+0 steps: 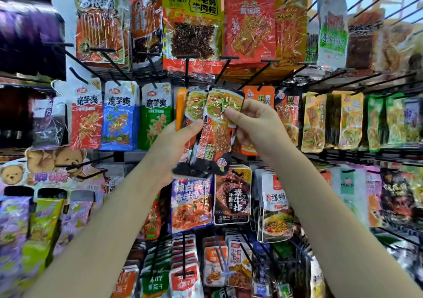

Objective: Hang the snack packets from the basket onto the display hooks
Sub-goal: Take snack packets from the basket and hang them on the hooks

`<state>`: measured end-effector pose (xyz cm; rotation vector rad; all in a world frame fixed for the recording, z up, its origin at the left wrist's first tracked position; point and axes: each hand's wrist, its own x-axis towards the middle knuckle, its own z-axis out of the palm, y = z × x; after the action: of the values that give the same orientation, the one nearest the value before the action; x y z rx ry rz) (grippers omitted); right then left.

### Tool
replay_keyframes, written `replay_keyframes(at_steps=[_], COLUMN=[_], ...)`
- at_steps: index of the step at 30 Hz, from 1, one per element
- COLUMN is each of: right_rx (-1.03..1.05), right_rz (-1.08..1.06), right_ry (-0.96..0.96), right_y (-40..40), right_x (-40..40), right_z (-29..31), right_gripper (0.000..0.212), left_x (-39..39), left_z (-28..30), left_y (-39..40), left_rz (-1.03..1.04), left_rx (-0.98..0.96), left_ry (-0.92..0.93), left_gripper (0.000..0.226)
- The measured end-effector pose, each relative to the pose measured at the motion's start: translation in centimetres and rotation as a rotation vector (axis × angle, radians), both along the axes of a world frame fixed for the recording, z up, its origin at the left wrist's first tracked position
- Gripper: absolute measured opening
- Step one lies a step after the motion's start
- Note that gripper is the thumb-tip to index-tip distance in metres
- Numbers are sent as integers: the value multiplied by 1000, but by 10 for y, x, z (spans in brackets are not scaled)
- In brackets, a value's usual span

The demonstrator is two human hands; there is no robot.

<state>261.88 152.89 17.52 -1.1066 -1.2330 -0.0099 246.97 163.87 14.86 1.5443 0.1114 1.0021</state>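
Overhead, a yellow packet [192,21] reads "VEGETARIAN MEAT".

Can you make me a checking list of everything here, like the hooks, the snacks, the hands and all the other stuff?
Surface: black wire rack with display hooks; no table seen.
Job's things: black and orange snack packets, held upside down in front of the middle row; basket not in view.
Clutter: red packet, blue packet and green packet hang in a row; bear display card lower left.
Grippers: left hand holds the packets; right hand pinches the front packet.
Cables: nothing seen.
Surroundings: packed shop shelves, blurred at the edges.
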Motion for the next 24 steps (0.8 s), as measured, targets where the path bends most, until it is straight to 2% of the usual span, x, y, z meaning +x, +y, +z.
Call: replay_keyframes(at_steps=[2,5,6,10,13,16,18,20,22,24], right_rx=[2,-9,-22,-101,-125,4,91,109,1,-205], right_rz=[25,50,57,54,39,14,18,30,1,-135], right_ry=[16,30,43,107,127,222,311,324,248,92], right_y=[-5,-15,-19,-27,-31,-31,-34,-39,-49,-59], right_x=[2,6,7,11,16,23,24,26,31,38], right_z=[0,2,3,3,1,-2,-3,-5,-5,-4], right_gripper=[13,7,8,25,10,7,11,18,21,42], left_x=[2,6,8,15,21,26,33,39,41,42], left_z=[2,3,3,2,1,-2,-5,-6,-5,-3], left_y=[1,0,-3,-8,-11,-17,-17,-13,-9,-4], left_rz=[60,124,132,94,62,-37,-66,-27,19,89], left_rx=[19,40,52,97,139,167,165,78,-50,-58], left_ry=[-24,-34,-24,9,-2,19,18,-70,-184,-221], left_gripper=[25,59,61,50,50,48,56,56,47,35])
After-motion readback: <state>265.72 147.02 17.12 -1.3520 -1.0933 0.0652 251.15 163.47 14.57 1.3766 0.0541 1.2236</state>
